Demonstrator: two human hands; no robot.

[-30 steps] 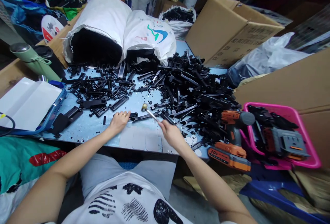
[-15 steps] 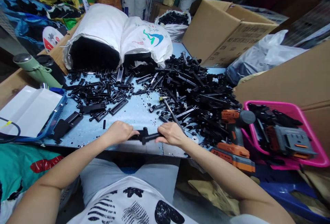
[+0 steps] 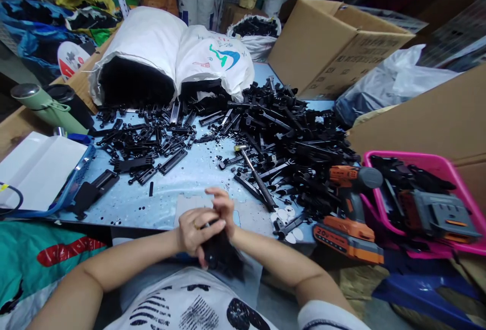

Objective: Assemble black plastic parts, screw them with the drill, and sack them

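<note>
Both hands meet over my lap at the near edge of the pale blue table (image 3: 167,203). My left hand (image 3: 195,234) is closed around a black plastic part (image 3: 222,259), which is blurred below my fingers. My right hand (image 3: 224,208) presses against the same part from the far side, fingers bent over it. A small hammer (image 3: 255,175) with a brass head lies on the table just beyond my hands. A big heap of black plastic parts (image 3: 288,142) covers the middle and right of the table.
Two white sacks (image 3: 167,51) lie open at the back, cardboard boxes (image 3: 334,41) behind right. An orange cordless drill (image 3: 349,208) and a pink basket (image 3: 417,203) stand right. A green flask (image 3: 43,107) and white tray (image 3: 34,168) stand left.
My hands pulled the black part off the table toward my lap and closed together on it. The hammer, earlier in my right hand, now lies on the table.
</note>
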